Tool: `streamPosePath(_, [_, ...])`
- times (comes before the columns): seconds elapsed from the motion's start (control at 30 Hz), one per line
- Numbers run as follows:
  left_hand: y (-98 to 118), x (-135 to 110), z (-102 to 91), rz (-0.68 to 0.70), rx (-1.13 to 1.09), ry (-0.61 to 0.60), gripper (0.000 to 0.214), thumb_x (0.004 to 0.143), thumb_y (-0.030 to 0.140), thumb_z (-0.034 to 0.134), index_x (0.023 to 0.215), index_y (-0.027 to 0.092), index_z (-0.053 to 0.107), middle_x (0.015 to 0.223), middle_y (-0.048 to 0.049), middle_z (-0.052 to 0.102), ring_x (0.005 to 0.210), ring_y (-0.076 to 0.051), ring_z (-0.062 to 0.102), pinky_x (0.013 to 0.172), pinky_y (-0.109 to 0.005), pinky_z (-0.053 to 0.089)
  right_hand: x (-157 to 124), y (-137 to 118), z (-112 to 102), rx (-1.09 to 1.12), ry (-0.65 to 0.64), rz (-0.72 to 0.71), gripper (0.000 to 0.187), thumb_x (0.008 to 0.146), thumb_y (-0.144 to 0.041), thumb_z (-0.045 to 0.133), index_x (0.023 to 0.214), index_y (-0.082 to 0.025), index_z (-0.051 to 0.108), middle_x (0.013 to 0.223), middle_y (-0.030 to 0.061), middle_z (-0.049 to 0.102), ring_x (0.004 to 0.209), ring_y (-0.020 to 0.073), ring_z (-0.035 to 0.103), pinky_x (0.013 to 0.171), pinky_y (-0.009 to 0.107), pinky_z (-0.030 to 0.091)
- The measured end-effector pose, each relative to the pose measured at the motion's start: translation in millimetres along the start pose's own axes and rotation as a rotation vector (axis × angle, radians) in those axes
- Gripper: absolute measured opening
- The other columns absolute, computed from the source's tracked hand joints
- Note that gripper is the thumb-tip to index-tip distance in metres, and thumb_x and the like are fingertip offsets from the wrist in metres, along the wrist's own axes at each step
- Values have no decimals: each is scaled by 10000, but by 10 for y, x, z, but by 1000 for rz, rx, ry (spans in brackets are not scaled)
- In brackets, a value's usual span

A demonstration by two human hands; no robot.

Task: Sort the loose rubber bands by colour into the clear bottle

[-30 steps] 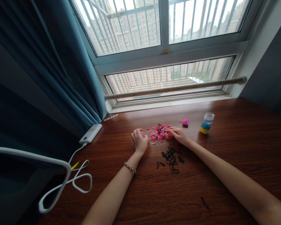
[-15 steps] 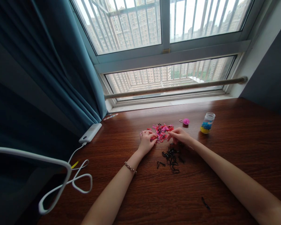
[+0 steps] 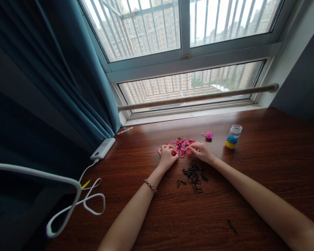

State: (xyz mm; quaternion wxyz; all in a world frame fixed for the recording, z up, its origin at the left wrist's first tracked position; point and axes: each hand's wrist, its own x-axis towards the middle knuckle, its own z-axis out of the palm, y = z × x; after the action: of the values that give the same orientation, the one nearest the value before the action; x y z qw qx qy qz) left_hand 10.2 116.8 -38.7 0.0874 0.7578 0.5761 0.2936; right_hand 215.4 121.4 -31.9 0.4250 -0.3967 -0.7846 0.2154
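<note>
A mixed heap of pink, red and black elastic bands (image 3: pixel 182 147) lies on the brown wooden table. My left hand (image 3: pixel 167 157) rests at the heap's left edge, fingers bent and thumb apart, with some bands showing between them. On the right side of the heap, my right hand (image 3: pixel 202 152) has thumb and forefinger pinched together among the bands; whatever is in the pinch is too small to make out. Nearer to me, below both hands, is a loose pile of black elastic bands (image 3: pixel 194 174).
Behind my right hand are a pink round object with a loop (image 3: pixel 209 135) and a clear jar (image 3: pixel 233 136) with blue and yellow contents. One black band (image 3: pixel 232 226) lies near the front. At left are a white power bank (image 3: pixel 103 149) and its cable (image 3: pixel 94 213).
My right hand has shifted slightly over the right side of the heap, its fingertips now in among the bands. The left hand stays at the left edge. The whole view has moved slightly.
</note>
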Motion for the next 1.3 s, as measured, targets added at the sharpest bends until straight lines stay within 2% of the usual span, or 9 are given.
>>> streamPosePath(0.07, [16, -18, -14, 16, -19, 21, 54, 662, 236, 630, 620, 203, 627, 907, -20, 616, 1001, -245, 405, 889, -446, 225, -8, 4, 10, -91, 7, -113, 190, 819, -291, 512, 838, -210, 683, 799, 47, 677, 798, 184, 571, 747, 324, 446])
streamPosePath(0.17, [22, -34, -43, 16, -60, 51, 45, 670, 219, 624, 631, 200, 615, 884, -16, 633, 1006, -235, 432, 897, -433, 252, -22, 4, 22, -149, -38, -228, 182, 806, -211, 527, 926, -240, 661, 889, 37, 677, 898, 192, 541, 819, 361, 432])
streamPosePath(0.37, [-35, -33, -55, -75, -139, 126, 36, 693, 206, 600, 707, 193, 631, 850, -40, 643, 928, -206, 531, 844, -366, 366, -52, -4, 44, -276, -165, -333, 210, 822, -209, 498, 939, -261, 664, 991, 10, 663, 1018, 217, 483, 888, 408, 391])
streamPosePath(0.6, [-104, -33, -43, -123, -184, 175, 104, 682, 193, 623, 785, 196, 632, 808, -25, 647, 801, -174, 600, 772, -318, 438, -41, 45, 60, -235, -115, -314, 217, 827, -182, 484, 934, -244, 662, 942, 41, 663, 989, 203, 522, 882, 397, 411])
streamPosePath(0.77, [-111, -25, -49, -105, -170, 212, 136, 723, 168, 581, 833, 207, 650, 863, -28, 660, 831, -169, 595, 836, -346, 428, -32, 120, 67, -79, 33, -185, 200, 827, -182, 479, 892, -209, 666, 926, 63, 646, 864, 174, 586, 788, 326, 474])
streamPosePath(0.9, [-124, -18, -49, -78, -129, 227, 161, 781, 178, 507, 836, 206, 656, 884, -29, 660, 864, -171, 570, 899, -368, 382, -28, 144, 48, -21, 142, -98, 141, 796, -196, 527, 826, -206, 665, 854, 49, 651, 799, 172, 600, 736, 304, 477])
streamPosePath(1.1, [-152, -18, -57, -99, -78, 252, 215, 825, 213, 442, 874, 197, 651, 844, -58, 625, 851, -189, 539, 768, -316, 417, -41, 172, 42, -49, 175, -5, 136, 770, -173, 533, 831, -202, 651, 811, 35, 659, 771, 175, 600, 717, 302, 463])
streamPosePath(1.3, [-190, -14, -44, -124, -165, 261, 248, 843, 270, 421, 792, 170, 643, 794, -54, 635, 785, -175, 556, 729, -290, 415, -46, 218, 50, -105, 191, -17, 203, 773, -120, 484, 855, -203, 649, 823, 49, 644, 800, 184, 572, 739, 316, 449])
